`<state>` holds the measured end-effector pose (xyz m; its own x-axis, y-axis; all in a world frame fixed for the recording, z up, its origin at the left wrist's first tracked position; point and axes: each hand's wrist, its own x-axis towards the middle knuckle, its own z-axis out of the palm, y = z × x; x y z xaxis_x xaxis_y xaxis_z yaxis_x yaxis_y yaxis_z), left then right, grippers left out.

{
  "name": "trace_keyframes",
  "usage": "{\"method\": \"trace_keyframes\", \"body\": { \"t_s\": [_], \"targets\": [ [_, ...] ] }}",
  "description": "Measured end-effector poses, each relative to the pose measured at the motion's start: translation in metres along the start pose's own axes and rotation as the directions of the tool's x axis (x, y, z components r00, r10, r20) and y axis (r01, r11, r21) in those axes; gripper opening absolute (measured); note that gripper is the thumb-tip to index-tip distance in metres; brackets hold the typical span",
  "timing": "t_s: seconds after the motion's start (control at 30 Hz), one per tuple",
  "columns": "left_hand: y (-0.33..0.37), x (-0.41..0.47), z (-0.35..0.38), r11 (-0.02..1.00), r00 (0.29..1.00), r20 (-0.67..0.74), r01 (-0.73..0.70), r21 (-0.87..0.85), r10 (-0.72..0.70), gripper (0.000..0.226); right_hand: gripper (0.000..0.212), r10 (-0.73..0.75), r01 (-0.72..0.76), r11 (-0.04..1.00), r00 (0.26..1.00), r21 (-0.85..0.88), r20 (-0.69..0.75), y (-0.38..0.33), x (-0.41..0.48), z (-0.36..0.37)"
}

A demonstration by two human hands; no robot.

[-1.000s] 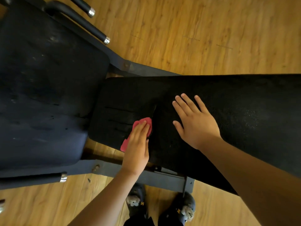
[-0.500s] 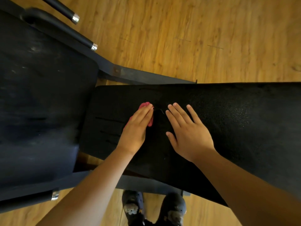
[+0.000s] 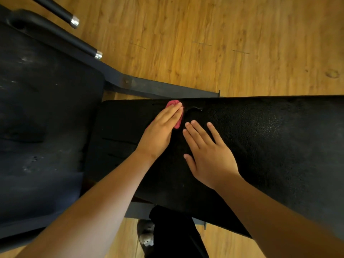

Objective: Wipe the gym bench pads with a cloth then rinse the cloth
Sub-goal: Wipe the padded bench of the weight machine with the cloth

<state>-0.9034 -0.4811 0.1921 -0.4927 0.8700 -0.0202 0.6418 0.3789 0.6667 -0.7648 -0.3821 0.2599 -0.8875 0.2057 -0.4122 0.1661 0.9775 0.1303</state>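
Observation:
A long black bench pad [image 3: 260, 138] runs across the view from the middle to the right. On it lies a pink cloth [image 3: 178, 122], mostly hidden under my left hand [image 3: 161, 131], which presses it flat with straight fingers near the pad's far edge. My right hand [image 3: 208, 155] rests flat on the pad just to the right, fingers spread and straight. A second, wider dark pad [image 3: 42, 127] sits to the left, with dusty marks on it.
The bench's dark metal frame [image 3: 158, 88] runs behind the pads. Two black handles with chrome caps [image 3: 97, 54] stick out at the top left. Wooden floor [image 3: 223, 43] lies beyond. A shoe [image 3: 147, 237] and a dark trouser leg show below the pad.
My left hand has slid the pink cloth away from me, from the pad's near side up to its far edge. My right hand has stayed flat on the pad.

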Motion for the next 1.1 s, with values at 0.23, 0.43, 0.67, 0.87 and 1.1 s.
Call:
{"method": "trace_keyframes", "body": {
  "t_s": [0.23, 0.43, 0.67, 0.87, 1.1],
  "targets": [
    [0.026, 0.021, 0.004, 0.994, 0.994, -0.048, 0.093, -0.058, -0.096, 0.054, 0.065, -0.025, 0.025, 0.999, 1.0, 0.042, -0.003, 0.002, 0.0, -0.002],
    [0.006, 0.034, -0.005, 0.997, 0.995, 0.059, -0.08, -0.012, 0.081, 0.061, 0.065, -0.03, 0.03, 0.996, 1.0, 0.087, -0.002, 0.003, 0.002, 0.001],
    [-0.035, 0.066, -0.019, 0.983, 0.982, 0.026, 0.185, 0.011, -0.185, 0.04, 0.064, -0.037, 0.036, 0.995, 0.999, 0.09, 0.01, 0.003, 0.002, 0.009],
    [-0.01, 0.09, -0.021, 0.961, 0.974, 0.121, 0.211, -0.179, -0.191, 0.035, 0.063, -0.029, 0.029, 0.993, 1.0, 0.112, -0.009, 0.003, 0.004, 0.011],
    [-0.048, 0.105, -0.038, 0.917, 0.892, 0.297, 0.386, -0.105, -0.341, 0.035, 0.064, -0.033, 0.034, 0.99, 0.999, 0.137, -0.016, 0.002, 0.004, 0.012]
  ]
}}
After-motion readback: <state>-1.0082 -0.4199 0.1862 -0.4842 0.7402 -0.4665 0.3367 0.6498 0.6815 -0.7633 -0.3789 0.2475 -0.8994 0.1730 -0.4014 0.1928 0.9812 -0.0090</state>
